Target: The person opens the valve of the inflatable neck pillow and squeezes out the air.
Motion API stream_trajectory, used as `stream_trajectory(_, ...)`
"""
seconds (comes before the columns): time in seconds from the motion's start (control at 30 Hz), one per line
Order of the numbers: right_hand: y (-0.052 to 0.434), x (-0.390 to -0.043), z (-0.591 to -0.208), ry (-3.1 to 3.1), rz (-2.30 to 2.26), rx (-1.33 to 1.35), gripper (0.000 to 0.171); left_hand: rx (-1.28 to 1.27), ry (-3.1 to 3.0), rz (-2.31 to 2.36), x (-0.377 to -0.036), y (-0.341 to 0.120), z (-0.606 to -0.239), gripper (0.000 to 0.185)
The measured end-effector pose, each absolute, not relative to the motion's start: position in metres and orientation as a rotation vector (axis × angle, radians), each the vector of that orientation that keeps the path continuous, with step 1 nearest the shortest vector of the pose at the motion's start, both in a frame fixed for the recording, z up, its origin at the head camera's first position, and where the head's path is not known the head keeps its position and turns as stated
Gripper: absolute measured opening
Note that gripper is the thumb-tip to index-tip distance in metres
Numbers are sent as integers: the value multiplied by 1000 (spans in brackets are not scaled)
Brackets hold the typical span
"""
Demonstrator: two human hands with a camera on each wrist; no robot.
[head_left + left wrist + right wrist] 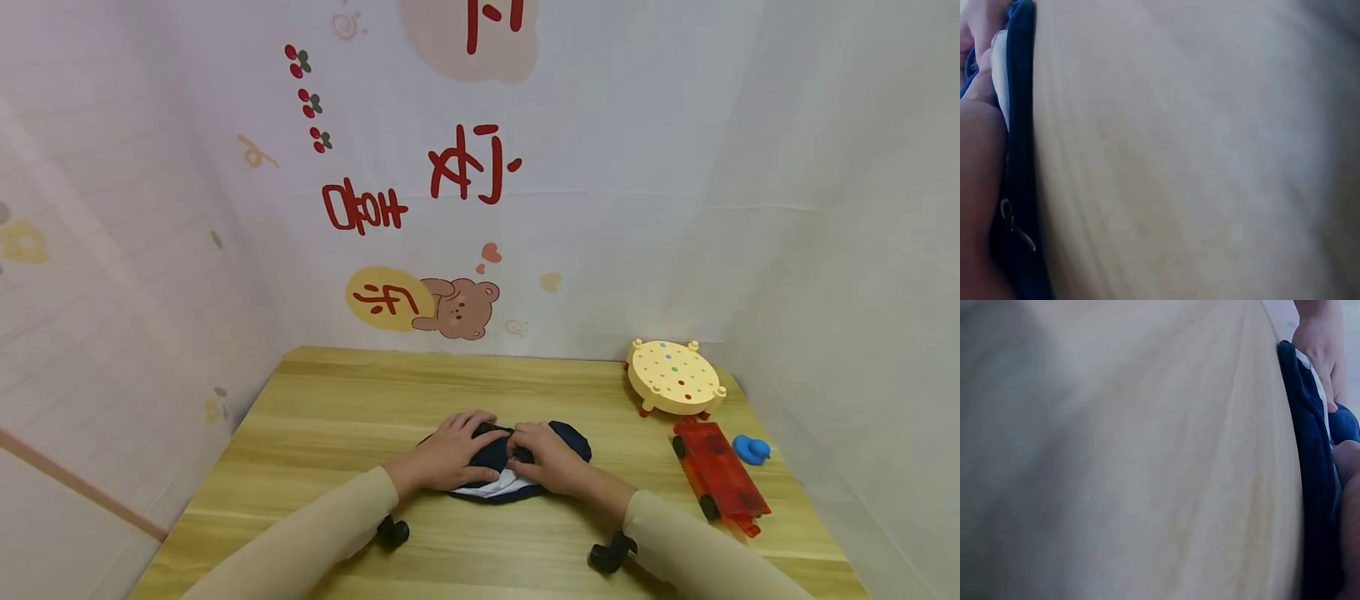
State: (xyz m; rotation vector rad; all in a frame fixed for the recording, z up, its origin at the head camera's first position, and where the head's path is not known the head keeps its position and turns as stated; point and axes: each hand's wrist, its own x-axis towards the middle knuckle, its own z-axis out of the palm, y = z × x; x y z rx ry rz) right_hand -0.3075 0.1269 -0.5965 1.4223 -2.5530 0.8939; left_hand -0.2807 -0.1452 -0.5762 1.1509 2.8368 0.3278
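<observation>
Hands: left hand [448, 459] and right hand [550, 460] are lying side by side on a navy pouch [572, 439] mid-table [315, 417], fingers curling into its fabric, apparently pinning it flat, while a red toy car [720, 477] is sitting well right of the pouch.

Left hand [975, 187] against navy pouch [1021, 156], blurred wooden table [1179, 156].

A light wooden table [322, 417] carries a dark blue pouch [570, 440] at its middle; at the right lie a yellow round toy [674, 377], a red toy car [720, 477] and a small blue piece [751, 449].
</observation>
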Motion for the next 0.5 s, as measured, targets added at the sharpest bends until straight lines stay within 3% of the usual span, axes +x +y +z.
stream_trajectory(0.5, 126, -305, -594, -2611, 976, 1363, 21, 1154, 2812, 107, -282, -141, -576, 81)
